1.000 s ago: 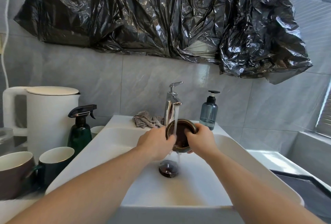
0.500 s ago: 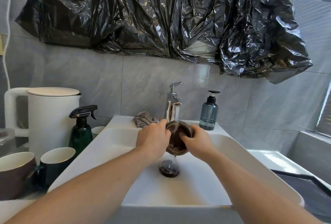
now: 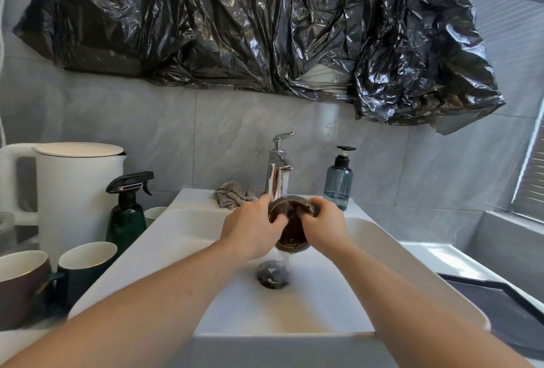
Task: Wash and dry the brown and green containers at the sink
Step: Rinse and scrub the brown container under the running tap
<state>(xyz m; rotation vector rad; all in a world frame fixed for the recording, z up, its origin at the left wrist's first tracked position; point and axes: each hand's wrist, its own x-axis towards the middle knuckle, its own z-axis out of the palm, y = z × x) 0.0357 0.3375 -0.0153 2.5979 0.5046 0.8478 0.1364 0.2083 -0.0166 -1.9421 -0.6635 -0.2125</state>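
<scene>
A white sink [image 3: 379, 238] fills the middle, and its dark drain [image 3: 273, 277] lies in the basin floor. On the back ledge of the sink stands a chrome tap [image 3: 278, 170]. Just left of the tap lies a crumpled grey cloth [image 3: 235, 197]; to the right of the tap stands a blue-grey pump bottle [image 3: 338, 180]. Left of the sink, the desk [image 3: 17, 341] carries a white kettle [image 3: 70, 191], a dark green spray bottle [image 3: 127, 211], a small white cup [image 3: 154, 214], a green mug [image 3: 85, 267] and a brown mug [image 3: 20, 288].
</scene>
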